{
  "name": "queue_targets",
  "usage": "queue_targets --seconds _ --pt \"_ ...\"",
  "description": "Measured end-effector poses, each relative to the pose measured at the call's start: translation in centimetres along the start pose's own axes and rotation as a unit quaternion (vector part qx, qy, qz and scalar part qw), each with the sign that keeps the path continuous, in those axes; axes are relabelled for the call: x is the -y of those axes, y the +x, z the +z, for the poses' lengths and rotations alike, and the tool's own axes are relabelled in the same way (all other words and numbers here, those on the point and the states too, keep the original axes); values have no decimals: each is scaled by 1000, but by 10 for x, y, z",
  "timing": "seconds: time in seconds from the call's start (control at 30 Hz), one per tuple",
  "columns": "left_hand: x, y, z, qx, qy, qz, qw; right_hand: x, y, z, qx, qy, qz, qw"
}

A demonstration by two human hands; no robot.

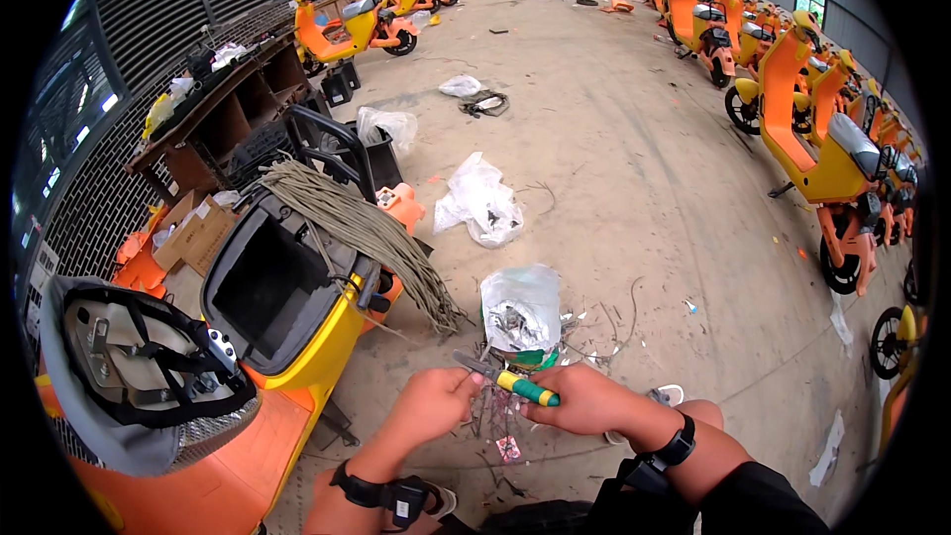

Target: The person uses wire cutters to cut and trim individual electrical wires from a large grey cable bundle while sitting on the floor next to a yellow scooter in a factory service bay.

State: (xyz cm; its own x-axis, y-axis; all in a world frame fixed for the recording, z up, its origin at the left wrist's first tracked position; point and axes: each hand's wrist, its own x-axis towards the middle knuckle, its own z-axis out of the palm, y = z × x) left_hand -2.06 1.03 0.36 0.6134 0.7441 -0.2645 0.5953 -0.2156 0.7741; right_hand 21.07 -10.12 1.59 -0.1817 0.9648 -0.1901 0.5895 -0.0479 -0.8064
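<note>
- Green-and-yellow-handled tool (528, 388): gripped in right hand (578, 399).
- Left hand (432, 402): closed near tool's tip; contents unclear.
- Scooter (309, 367) edge bounds left; floor (644, 218) stretches wide rightward.

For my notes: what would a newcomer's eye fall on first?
Probably the long row of yellow-orange scooters along the right. Then the right hand, low centre, gripping a metal tool with green-yellow handle. At left, a yellow-orange scooter has its grey compartment open.
</note>
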Motion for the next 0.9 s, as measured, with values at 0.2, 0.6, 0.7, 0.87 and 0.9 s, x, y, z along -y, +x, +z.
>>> queue_targets --seconds 0.2,0.6,0.7,0.87,0.9 --pt "-20 -4 -27 183 -370 -70 908 -12 1 -4 -30 55 -117 991" --pt "-3 -16 -10 372 -684 75 623 0 12 -4 -30 94 -251 963" --pt "-8 -21 -4 402 -704 109 575 6 12 -3 -28 96 -268 958" --pt "-6 -21 -16 265 -636 73 721 3 15 0 -42 83 -236 967" --pt "-12 -20 -20 207 -598 31 774 3 16 1 -60 56 -214 973"
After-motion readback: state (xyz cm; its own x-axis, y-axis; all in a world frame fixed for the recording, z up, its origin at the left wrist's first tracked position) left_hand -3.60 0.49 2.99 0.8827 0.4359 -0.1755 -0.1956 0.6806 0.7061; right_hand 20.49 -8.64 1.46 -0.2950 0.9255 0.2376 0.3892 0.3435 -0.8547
